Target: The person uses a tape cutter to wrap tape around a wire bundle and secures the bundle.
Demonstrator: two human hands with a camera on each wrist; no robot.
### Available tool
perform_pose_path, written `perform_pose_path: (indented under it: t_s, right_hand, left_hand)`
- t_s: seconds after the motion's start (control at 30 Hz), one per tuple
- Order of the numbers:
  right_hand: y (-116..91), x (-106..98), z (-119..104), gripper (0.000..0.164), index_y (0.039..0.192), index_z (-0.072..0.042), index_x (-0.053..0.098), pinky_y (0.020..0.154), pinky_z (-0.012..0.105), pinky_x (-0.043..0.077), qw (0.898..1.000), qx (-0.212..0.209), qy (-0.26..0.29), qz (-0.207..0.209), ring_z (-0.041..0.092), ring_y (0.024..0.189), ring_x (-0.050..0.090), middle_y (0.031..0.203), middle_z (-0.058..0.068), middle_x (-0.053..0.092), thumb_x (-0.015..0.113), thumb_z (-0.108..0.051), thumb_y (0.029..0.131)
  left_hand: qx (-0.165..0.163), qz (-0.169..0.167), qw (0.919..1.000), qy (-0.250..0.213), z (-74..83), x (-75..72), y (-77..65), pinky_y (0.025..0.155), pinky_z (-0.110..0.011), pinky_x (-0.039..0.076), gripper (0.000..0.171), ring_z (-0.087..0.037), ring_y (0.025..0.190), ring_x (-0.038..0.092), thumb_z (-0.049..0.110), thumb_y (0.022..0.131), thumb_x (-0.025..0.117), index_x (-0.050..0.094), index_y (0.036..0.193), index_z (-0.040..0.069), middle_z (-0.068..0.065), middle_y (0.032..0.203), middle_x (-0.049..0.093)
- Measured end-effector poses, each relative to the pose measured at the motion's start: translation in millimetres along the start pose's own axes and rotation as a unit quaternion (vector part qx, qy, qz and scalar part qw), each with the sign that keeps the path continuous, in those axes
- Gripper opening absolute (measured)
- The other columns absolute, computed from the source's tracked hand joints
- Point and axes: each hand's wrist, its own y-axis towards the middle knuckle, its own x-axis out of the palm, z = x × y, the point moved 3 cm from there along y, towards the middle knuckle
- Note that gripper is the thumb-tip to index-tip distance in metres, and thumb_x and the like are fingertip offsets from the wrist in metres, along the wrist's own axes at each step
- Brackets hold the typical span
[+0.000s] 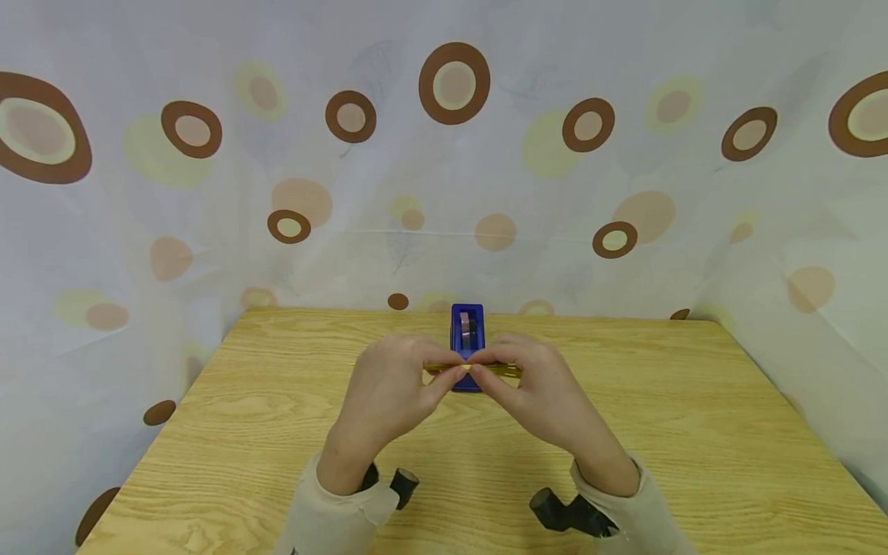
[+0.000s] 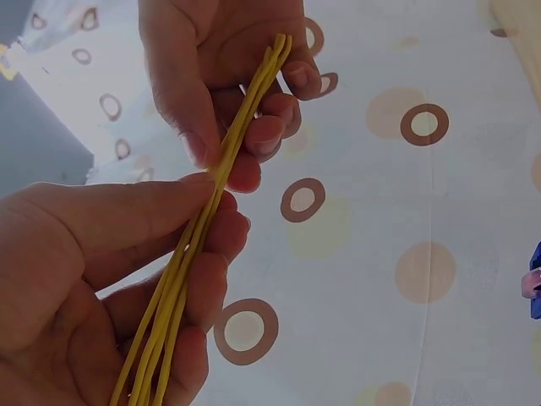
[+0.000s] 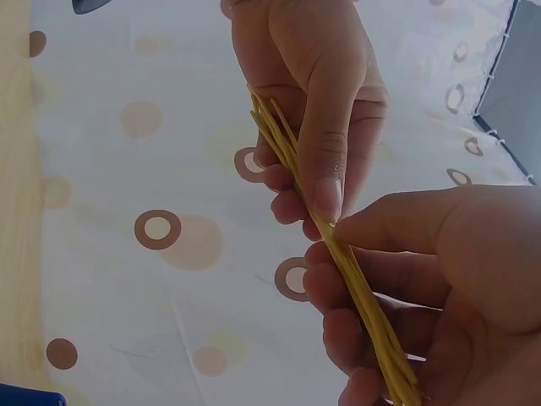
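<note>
A thin bundle of several yellow wires (image 2: 173, 283) is stretched between both hands above the table. My left hand (image 1: 391, 385) pinches it near the middle between thumb and index finger, its other fingers curled beneath. Right beside that pinch, the thumb and fingers of my right hand (image 1: 541, 389) hold the same bundle, and the two thumb tips nearly meet. In the right wrist view the strands of the yellow bundle (image 3: 363, 292) lie close together and fan slightly at the far end. Whether anything is wrapped round the pinched spot is hidden by the fingertips.
Just beyond the hands, a blue tape dispenser (image 1: 466, 383) with a roll in it stands on the wooden table (image 1: 291, 362). A pale curtain (image 1: 388, 262) with brown rings and coloured dots hangs behind the table and along both sides.
</note>
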Motion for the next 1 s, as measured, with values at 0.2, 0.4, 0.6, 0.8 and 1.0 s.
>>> perform_pose_path:
  t_s: [0.2, 0.4, 0.6, 0.8, 1.0]
  right_hand:
    - [-0.1, -0.9, -0.1, 0.011, 0.100, -0.013, 0.078, 0.063, 0.028, 0.050, 1.000, 0.004, 0.003, -0.003, 0.006, 0.076, 0.059, 0.091, -0.009, 0.068, 0.068, -0.014, 0.095]
    - [-0.5, -1.2, 0.2, 0.009, 0.099, -0.014, 0.077, 0.069, 0.030, 0.052, 1.000, 0.011, 0.004, -0.001, 0.006, 0.080, 0.062, 0.092, -0.009, 0.068, 0.069, -0.013, 0.095]
    - [-1.0, -1.2, -0.1, 0.008, 0.097, -0.016, 0.076, 0.078, 0.033, 0.054, 1.000, 0.011, -0.005, 0.004, 0.009, 0.090, 0.065, 0.095, -0.009, 0.069, 0.072, -0.012, 0.092]
    - [-1.0, -1.7, -1.7, 0.007, 0.096, -0.017, 0.077, 0.074, 0.038, 0.055, 1.000, 0.007, -0.024, 0.013, 0.011, 0.090, 0.066, 0.094, -0.010, 0.068, 0.075, -0.013, 0.090]
    - [-0.6, -2.0, -2.0, 0.006, 0.093, -0.017, 0.078, 0.071, 0.034, 0.054, 0.998, -0.006, -0.046, 0.031, 0.009, 0.085, 0.063, 0.091, -0.010, 0.068, 0.077, -0.014, 0.088]
  left_hand:
    - [-0.001, 0.005, 1.0000, 0.003, 0.5, -0.2, 0.4, 0.058, -0.022, 0.049, 0.007, -0.006, 0.075, 0.068, 0.024, 0.084, 0.081, 0.082, 0.090, 0.022, 0.008, 0.089, 0.074]
    - [0.002, 0.012, 0.9999, 0.003, 1.1, -0.3, 0.3, 0.059, -0.023, 0.050, 0.008, -0.007, 0.076, 0.068, 0.024, 0.083, 0.082, 0.082, 0.090, 0.021, 0.008, 0.090, 0.074]
    - [0.006, 0.013, 0.9999, 0.007, 1.4, 1.1, 0.3, 0.060, -0.025, 0.051, 0.009, -0.009, 0.077, 0.068, 0.023, 0.082, 0.083, 0.082, 0.090, 0.021, 0.008, 0.089, 0.074]
    - [0.006, 0.010, 0.9999, 0.008, 1.6, 0.9, 0.4, 0.062, -0.025, 0.051, 0.009, -0.009, 0.078, 0.068, 0.023, 0.082, 0.083, 0.082, 0.091, 0.020, 0.009, 0.090, 0.074]
    - [0.002, 0.001, 1.0000, -0.001, 1.4, -0.4, 0.1, 0.062, -0.025, 0.050, 0.010, -0.008, 0.077, 0.067, 0.024, 0.083, 0.081, 0.082, 0.093, 0.021, 0.010, 0.090, 0.074]
